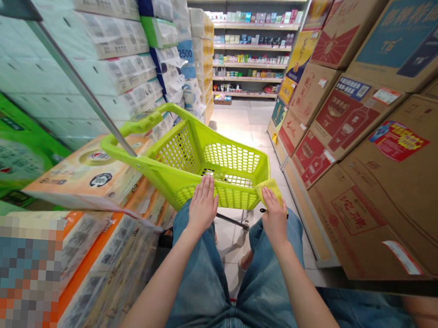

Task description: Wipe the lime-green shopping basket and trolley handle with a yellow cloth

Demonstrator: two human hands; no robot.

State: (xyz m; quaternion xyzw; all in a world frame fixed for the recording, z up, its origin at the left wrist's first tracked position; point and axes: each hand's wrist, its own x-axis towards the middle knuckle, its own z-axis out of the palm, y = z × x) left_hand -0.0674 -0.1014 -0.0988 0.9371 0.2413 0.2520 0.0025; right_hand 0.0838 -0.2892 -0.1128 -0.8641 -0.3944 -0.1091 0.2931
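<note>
In front of my knees stands a lime-green plastic shopping basket cart [234,157] with perforated walls and a looped handle at the left. My left hand [204,203] lies flat against the near side of the basket, its fingers stretched and together at the rim. At the basket's right corner, my right hand [275,218] presses a yellow cloth [272,187] against the plastic with its fingers closed over it. A dark band or cord shows at the right wrist side; what it is I cannot make out.
Stacked wrapped tissue packs [111,36] rise at the left, with orange packs [87,170] nearer. A metal pole [82,84] slants down toward the cart handle. Cardboard cartons [385,190] line the right side. Shelves of small goods [254,36] stand at the aisle's end.
</note>
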